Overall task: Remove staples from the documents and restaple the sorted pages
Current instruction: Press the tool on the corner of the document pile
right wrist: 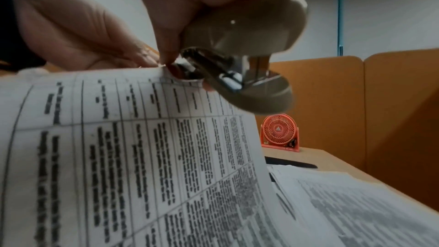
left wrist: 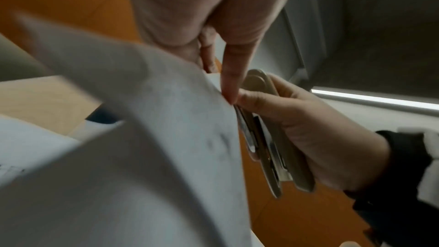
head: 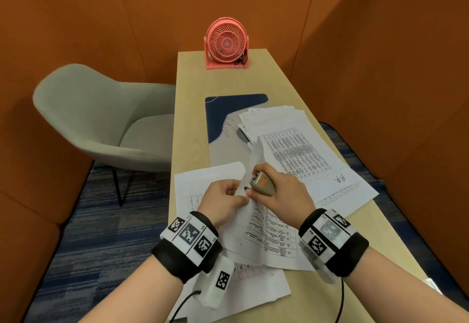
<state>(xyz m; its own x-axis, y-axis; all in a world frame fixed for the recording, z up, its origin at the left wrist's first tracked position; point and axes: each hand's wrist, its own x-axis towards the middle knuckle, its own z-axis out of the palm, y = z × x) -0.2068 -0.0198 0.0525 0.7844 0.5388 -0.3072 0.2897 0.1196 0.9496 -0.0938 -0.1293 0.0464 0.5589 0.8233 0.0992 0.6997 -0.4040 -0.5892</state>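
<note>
Left hand (head: 223, 199) pinches the top corner of a lifted doc (head: 264, 231), thumb and forefinger pressed on the sheet edge. In the left wrist view, one fingertip (left wrist: 229, 89) bears on the paper edge just beside the stapler.

Right hand (head: 284, 195) grips a beige stapler (head: 262, 183), fingers curled round its body, orange label facing up. In the right wrist view, the stapler's (right wrist: 240, 59) metal end sits at the doc's (right wrist: 133, 147) corner, touching the paper edge. Cannot tell if a staple is present there; the area is blurred.

Doc position: raised off the desk (head: 193, 119) at its upper corner, lower part resting on other sheets near the desk's front edge. Printed table faces the right side.

Other items:
- Loose page stack (head: 299, 144), fanned, on the desk to the right, partly over a blue mat (head: 228, 109).
- More sheets (head: 203, 183) flat under the left hand.
- Pink fan (head: 226, 43) at the desk's far end, well apart from the hands.
- Grey chair (head: 101, 119) left of the desk.
- Both wrists carry black bands w/ marker tags.
</note>
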